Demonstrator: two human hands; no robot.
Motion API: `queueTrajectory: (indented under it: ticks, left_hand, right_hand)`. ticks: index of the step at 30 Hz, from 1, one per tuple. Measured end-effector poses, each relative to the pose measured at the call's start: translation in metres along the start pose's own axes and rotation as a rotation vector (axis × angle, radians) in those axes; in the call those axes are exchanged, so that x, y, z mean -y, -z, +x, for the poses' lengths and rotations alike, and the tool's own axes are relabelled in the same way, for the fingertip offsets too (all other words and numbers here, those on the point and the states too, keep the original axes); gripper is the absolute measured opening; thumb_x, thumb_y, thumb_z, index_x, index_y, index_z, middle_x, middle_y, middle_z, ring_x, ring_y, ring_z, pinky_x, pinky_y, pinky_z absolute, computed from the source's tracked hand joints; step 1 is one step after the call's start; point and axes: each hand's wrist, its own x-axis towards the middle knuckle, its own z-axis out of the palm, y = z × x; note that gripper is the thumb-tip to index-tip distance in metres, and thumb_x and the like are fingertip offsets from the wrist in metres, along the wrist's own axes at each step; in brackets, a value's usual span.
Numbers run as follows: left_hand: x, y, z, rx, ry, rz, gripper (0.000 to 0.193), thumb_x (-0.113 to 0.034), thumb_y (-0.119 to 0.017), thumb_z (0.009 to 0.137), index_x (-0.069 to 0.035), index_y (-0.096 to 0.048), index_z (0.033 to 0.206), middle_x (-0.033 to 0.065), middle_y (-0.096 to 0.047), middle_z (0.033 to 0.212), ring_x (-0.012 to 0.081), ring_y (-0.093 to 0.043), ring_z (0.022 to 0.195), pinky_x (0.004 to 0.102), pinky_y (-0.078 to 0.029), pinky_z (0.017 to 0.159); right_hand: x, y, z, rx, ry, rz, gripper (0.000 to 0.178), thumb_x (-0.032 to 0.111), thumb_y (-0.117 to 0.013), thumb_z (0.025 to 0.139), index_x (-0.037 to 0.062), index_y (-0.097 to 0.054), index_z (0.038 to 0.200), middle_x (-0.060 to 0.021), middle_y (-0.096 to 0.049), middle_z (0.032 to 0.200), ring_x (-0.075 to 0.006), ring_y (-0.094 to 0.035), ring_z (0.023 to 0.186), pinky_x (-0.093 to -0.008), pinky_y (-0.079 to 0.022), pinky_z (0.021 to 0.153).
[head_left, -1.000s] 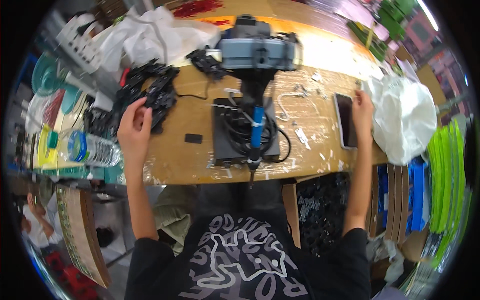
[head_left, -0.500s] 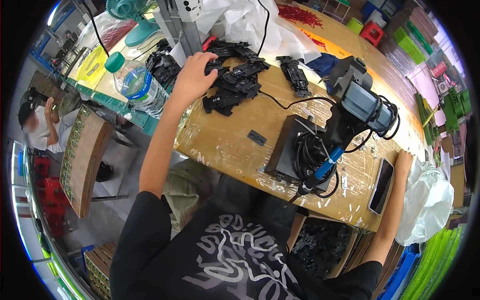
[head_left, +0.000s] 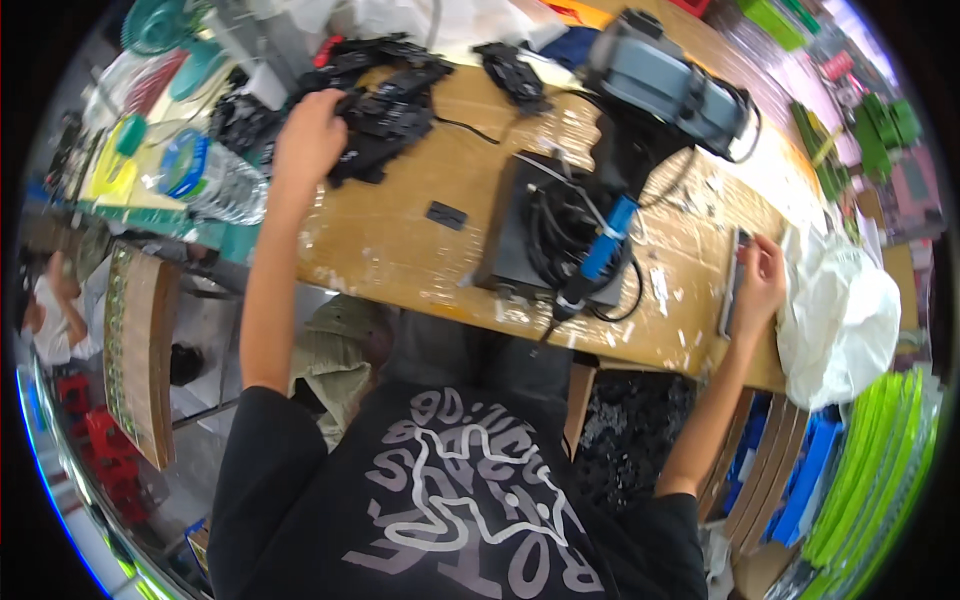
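My left hand (head_left: 312, 140) rests at the near left side of a heap of black plastic parts (head_left: 390, 110). Its thumb stands apart from the fingers, and the fingertips reach over the parts. My right hand (head_left: 762, 280) is at the right end of the table, its fingers curled in. What they hold, if anything, does not show. A phone (head_left: 733, 290) lies flat under and beside that hand, partly covered by it. One small flat black piece (head_left: 446, 215) lies by itself on the tabletop (head_left: 390, 240).
A soldering-iron-like tool with a blue grip (head_left: 610, 240) leans on a black box (head_left: 510, 220) under a stand with a grey device (head_left: 650, 85). At left are a water bottle (head_left: 215, 185) and a green fan (head_left: 155, 25). A white plastic bag (head_left: 840, 310) sits right.
The view has shifted, so the table sits higher and further left. My right hand has lifted over the phone and curled its fingers. My left hand stays at the black parts.
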Motion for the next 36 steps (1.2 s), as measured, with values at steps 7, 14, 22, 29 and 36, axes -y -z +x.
queueTrajectory:
  ticks: [7, 14, 22, 29, 36]
  left_hand:
    - [-0.028, 0.021, -0.006, -0.016, 0.102, -0.092, 0.019, -0.007, -0.049, 0.075, -0.004, -0.054, 0.093, 0.0147, -0.056, 0.086, 0.0301, -0.054, 0.079, 0.0335, -0.042, 0.07]
    - [-0.038, 0.034, -0.021, -0.167, 0.179, -0.053, 0.02, -0.009, -0.05, 0.077, -0.004, -0.056, 0.096, 0.0105, -0.059, 0.085, 0.0203, -0.057, 0.075, 0.0276, -0.042, 0.067]
    - [-0.053, 0.05, -0.054, -0.379, 0.417, -0.468, 0.018, -0.009, -0.055, 0.077, -0.002, -0.058, 0.094, 0.0039, -0.058, 0.085, 0.0086, -0.051, 0.067, 0.0213, -0.041, 0.059]
    - [-0.102, 0.057, -0.091, -0.297, 0.764, -1.388, 0.029, -0.001, -0.052, 0.077, 0.003, -0.046, 0.105, 0.0089, -0.053, 0.095, 0.0136, -0.052, 0.086, 0.0236, -0.042, 0.074]
    - [-0.136, 0.064, -0.118, 0.035, 0.899, -1.701, 0.024, -0.002, -0.051, 0.078, -0.001, -0.044, 0.101, 0.0077, -0.052, 0.097, 0.0146, -0.054, 0.081, 0.0267, -0.047, 0.067]
  right_hand:
    - [-0.057, 0.019, -0.006, -0.115, 0.154, -0.592, 0.009, 0.005, -0.047, 0.078, 0.0023, -0.054, 0.082, -0.0126, -0.055, 0.08, -0.029, -0.049, 0.075, -0.0377, -0.038, 0.069]
    - [-0.059, -0.004, 0.017, -0.081, 0.059, -0.938, 0.016, 0.003, -0.039, 0.076, 0.0025, -0.049, 0.089, -0.0168, -0.048, 0.089, -0.0354, -0.045, 0.085, -0.0431, -0.039, 0.072]
    - [-0.05, -0.015, 0.012, -0.121, -0.046, -1.075, 0.017, 0.002, -0.04, 0.074, -0.0017, -0.043, 0.09, -0.0187, -0.044, 0.092, -0.0361, -0.043, 0.087, -0.0477, -0.038, 0.072]
    - [-0.047, -0.016, 0.011, -0.13, -0.022, -1.117, 0.018, 0.004, -0.044, 0.071, -0.0029, -0.043, 0.088, -0.0204, -0.045, 0.09, -0.0373, -0.046, 0.085, -0.0477, -0.039, 0.071]
    - [-0.044, -0.005, 0.02, -0.261, 0.246, -0.793, 0.019, -0.003, -0.039, 0.071, -0.0033, -0.05, 0.087, -0.0216, -0.048, 0.087, -0.0359, -0.048, 0.082, -0.0389, -0.039, 0.072]
